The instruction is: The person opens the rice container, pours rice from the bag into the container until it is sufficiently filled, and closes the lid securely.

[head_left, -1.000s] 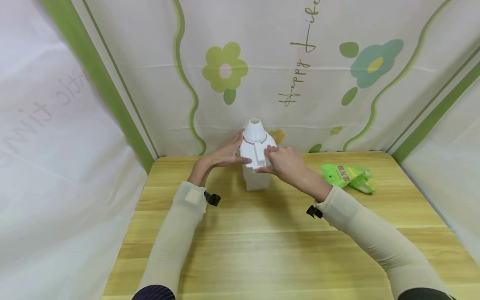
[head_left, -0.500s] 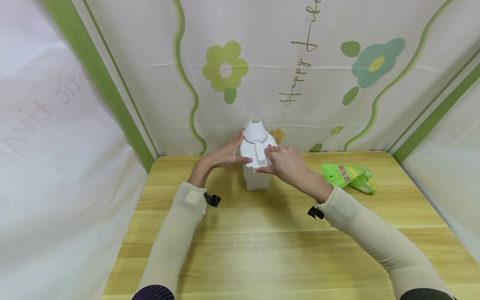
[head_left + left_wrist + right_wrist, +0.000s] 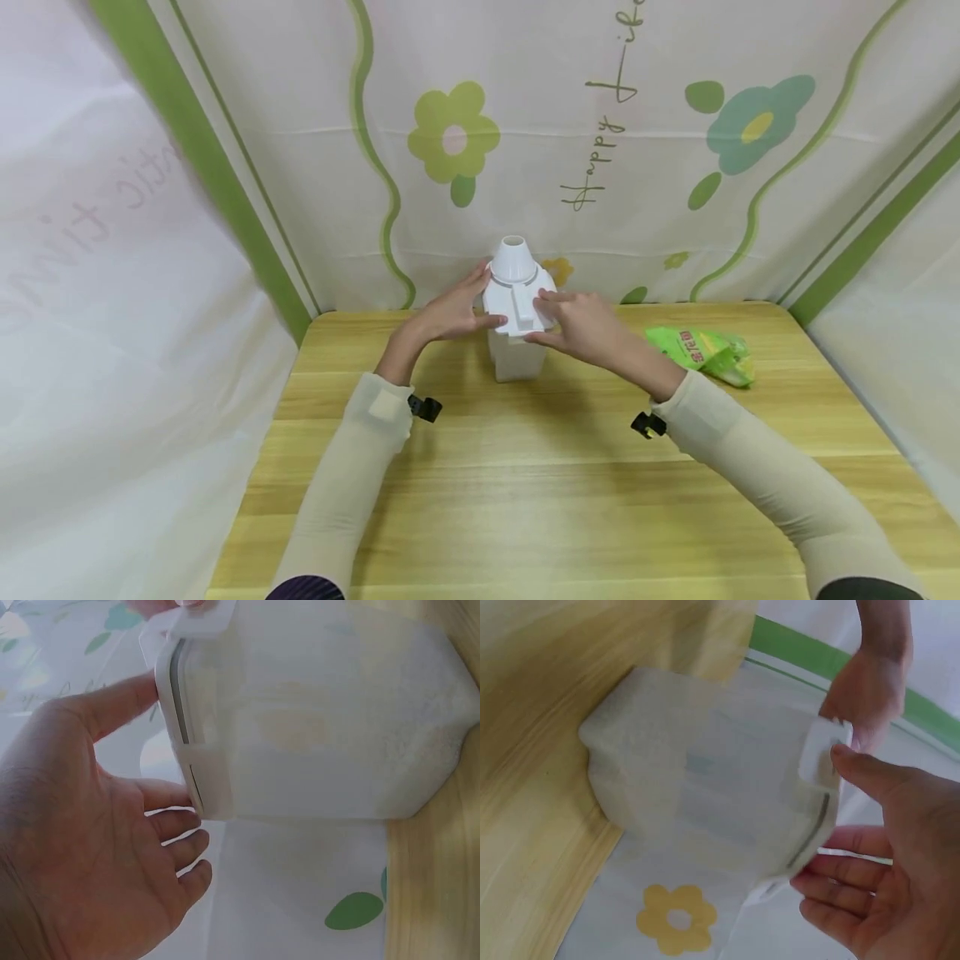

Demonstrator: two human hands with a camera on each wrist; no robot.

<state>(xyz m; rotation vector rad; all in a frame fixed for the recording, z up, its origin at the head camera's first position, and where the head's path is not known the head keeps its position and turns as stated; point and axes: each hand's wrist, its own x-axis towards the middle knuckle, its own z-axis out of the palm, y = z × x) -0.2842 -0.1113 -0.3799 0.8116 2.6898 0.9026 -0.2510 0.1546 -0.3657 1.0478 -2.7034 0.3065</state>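
Note:
A translucent, boxy storage container (image 3: 322, 727) stands upright on the table, with pale, grainy contents low inside. Its white lid (image 3: 498, 304) is in place and bears a raised bar and a white cone (image 3: 513, 262) with an opening on top. My left hand (image 3: 453, 310) holds the lid's left side, thumb at the front corner and fingertips along the side edge. From the other side my right hand (image 3: 588, 325) holds the lid, its thumb (image 3: 862, 769) on the front tab and its fingers bent at the lid's edge.
A crumpled green packet (image 3: 701, 354) lies on the wooden table (image 3: 510, 492), right of the container. Printed cloth (image 3: 300, 125) hangs directly behind the table, with more cloth on both sides. Each wrist wears a black camera.
My right hand has shifted slightly right, its fingers loosening and moving from the raised bar toward the lid's edge. My left hand and the container keep nearly the same place.

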